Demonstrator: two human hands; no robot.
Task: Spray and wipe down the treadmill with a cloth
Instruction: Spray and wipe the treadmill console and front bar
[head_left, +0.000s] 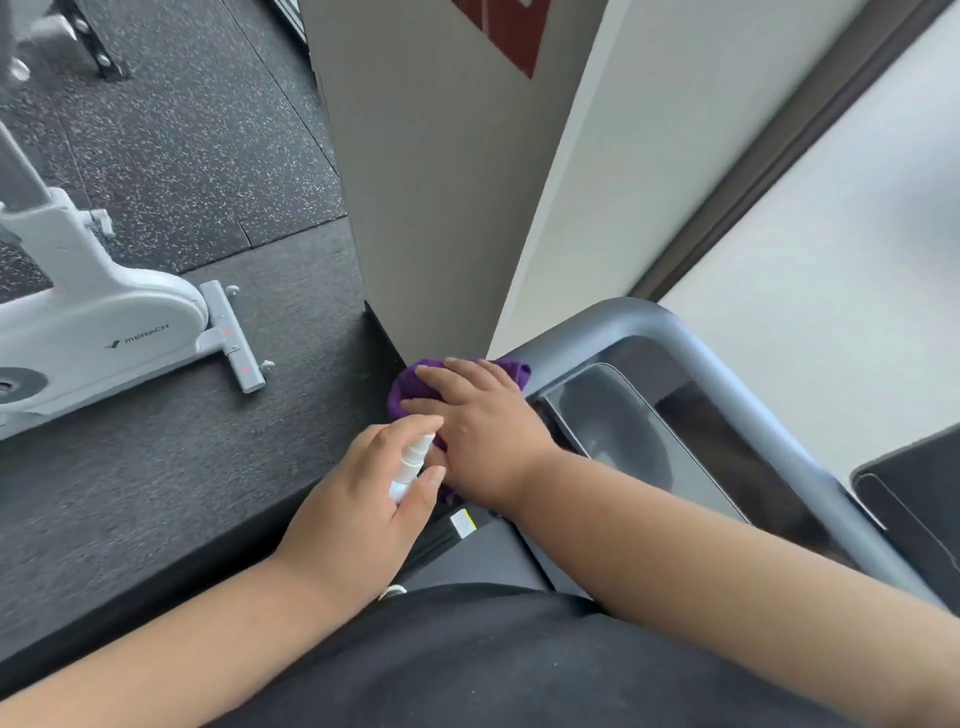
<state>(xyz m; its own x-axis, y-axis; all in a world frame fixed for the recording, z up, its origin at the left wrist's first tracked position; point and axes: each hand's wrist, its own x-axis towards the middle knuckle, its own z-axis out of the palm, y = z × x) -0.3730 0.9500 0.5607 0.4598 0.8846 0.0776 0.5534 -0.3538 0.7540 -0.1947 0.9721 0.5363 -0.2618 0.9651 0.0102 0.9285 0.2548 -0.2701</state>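
The treadmill's grey handlebar frame (691, 353) curves round a dark console screen (623, 431) at centre right. A purple cloth (402, 392) lies on the frame's left corner. My right hand (478, 426) lies flat on the cloth with fingers spread, pressing it against the frame. My left hand (358, 499) grips a small white spray bottle (413, 465), nozzle pointing up toward the cloth, index finger over the top. Most of the cloth is hidden under my right hand.
A white exercise bike (104, 322) stands on the dark speckled gym floor at left. A beige wall pillar (426, 182) rises just behind the treadmill corner. A window frame (779, 150) runs along the right. A dark object (914, 499) sits at the right edge.
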